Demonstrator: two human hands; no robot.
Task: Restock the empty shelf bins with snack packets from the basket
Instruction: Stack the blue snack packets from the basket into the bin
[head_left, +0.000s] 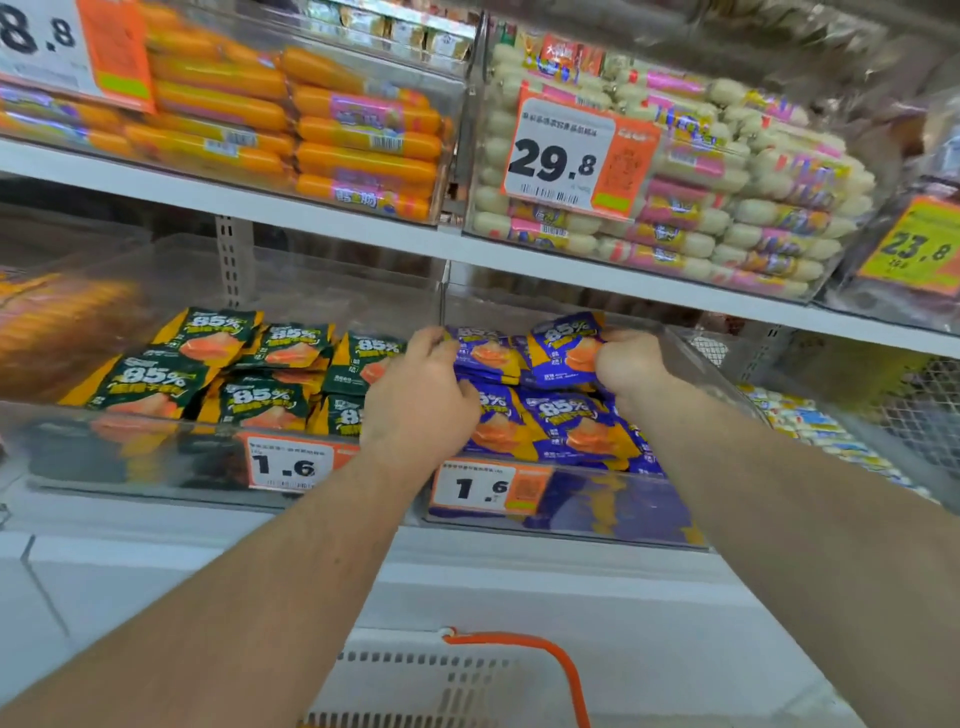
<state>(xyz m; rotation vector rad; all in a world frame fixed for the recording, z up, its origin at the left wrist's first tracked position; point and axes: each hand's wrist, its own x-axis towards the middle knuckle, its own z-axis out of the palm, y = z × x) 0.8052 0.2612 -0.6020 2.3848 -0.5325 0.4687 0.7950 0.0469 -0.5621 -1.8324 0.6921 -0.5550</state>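
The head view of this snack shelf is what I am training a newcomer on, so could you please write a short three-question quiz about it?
1. True or false: both hands are in the clear plastic bin holding the purple foil snack packets.
2. Which packets fill the neighbouring bin on the left? A. dark green foil snack packets B. red ones C. white ones
3. Fill in: the white price label on the purple bin's front reads ___.

Key:
1. True: the left hand and right hand both grip purple packets there.
2. A
3. 1.6
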